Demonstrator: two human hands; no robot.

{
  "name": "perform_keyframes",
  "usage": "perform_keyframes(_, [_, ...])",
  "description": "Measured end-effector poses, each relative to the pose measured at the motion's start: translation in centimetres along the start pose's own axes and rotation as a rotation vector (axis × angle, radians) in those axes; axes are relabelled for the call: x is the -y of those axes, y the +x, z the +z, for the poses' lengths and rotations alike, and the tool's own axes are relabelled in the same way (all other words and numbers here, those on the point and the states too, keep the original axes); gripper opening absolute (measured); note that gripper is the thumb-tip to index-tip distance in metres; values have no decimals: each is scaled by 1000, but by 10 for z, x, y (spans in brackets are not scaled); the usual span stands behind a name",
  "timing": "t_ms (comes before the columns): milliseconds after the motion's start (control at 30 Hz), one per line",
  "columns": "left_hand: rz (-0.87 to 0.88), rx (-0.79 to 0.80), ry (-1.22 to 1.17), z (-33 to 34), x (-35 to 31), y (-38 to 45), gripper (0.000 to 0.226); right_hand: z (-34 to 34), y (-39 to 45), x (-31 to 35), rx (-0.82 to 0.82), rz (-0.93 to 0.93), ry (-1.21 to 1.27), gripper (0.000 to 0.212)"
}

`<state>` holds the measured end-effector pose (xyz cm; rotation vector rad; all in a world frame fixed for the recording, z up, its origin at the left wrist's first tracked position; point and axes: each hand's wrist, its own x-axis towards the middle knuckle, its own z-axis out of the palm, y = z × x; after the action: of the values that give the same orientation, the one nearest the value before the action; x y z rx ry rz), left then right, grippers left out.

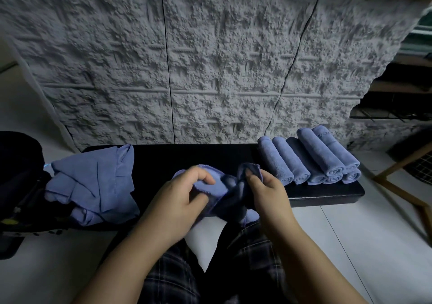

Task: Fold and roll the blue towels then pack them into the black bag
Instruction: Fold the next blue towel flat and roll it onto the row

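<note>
At frame centre, the left hand [184, 196] and right hand [266, 193] both grip a crumpled blue towel [222, 184] with curled fingers

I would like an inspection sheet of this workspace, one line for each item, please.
Surface: black bench against a rough grey wall.
Job's things: loose towel held above the bench; pile of unfolded towels at the left; rolled towels stacked at the right end; black bag at the far left, only partly in view.
Clutter: nothing seen.
Grippers: left hand and right hand both grip the loose towel.
Cables: nothing seen.
Surroundings: pale tiled floor; wooden frame at the right; dim light.
</note>
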<state>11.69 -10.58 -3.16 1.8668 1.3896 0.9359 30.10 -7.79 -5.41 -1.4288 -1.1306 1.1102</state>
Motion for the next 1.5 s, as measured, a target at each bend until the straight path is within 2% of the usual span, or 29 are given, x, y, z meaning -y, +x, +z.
perform_keyframes(67, [47,-22,18,-6,-6,-1,10,-2,-9,13,30,-53,-58,41])
perform_keyframes(167, [178,-99,133,-12,-11,-3,23,-5,-25,28,64,-114,-104,44])
perform_keyframes(267, [233,-188,192,-12,-16,-3,29,-3,-35,39,93,-155,-135,44])
perform_keyframes(400, [296,-174,187,-7,-28,-4,27,0,-40,50,180,-220,-237,37])
perform_keyframes(500, [178,-155,-15,-2,-39,-9,7,-3,-47,63,243,-290,-228,19])
perform_keyframes(567, [126,-187,-106,1,-43,-11,9,-5,-52,70,248,-295,-206,14])
perform_keyframes(633, [98,-205,-129,3,-44,-12,11,-7,-53,72,266,-291,-201,16])
perform_keyframes(800, [50,-222,-191,6,-45,-9,5,-10,-52,73,436,-260,-196,25])
perform_keyframes(1000, [34,-230,-284,10,-44,-8,7,-7,-55,75,541,-328,-174,31])
perform_keyframes(1167, [22,-249,-397,12,-48,-7,16,-7,-55,69,547,-319,-220,44])
perform_keyframes(1267, [-15,-276,-422,13,-51,-8,22,-7,-56,69,571,-315,-126,31])
perform_keyframes(1367, [-53,-269,-343,13,-46,-4,27,-9,-53,68,564,-370,-184,24])
perform_keyframes(1433, [-28,-214,-335,9,-43,1,32,-12,-48,68,534,-406,-235,26])
perform_keyframes(1500, [39,-92,-389,2,-41,6,25,-15,-45,68,509,-416,-232,26])
